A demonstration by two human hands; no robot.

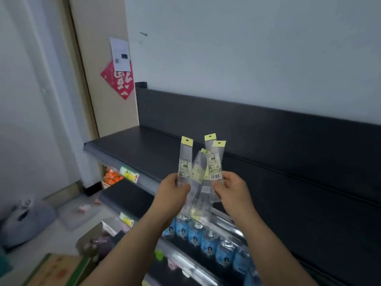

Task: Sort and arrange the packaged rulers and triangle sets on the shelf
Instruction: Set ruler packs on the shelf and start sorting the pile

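Sorting: our left hand (173, 187) and right hand (231, 186) pinch fanned ruler packs (201, 172); next, square them, lay on top shelf (144, 147) at 12.

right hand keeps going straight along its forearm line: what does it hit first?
Past the ruler packs it grips, the right hand would probably meet the dark back panel above the top shelf. Nothing else shows in that line, though depth is unclear from one view.
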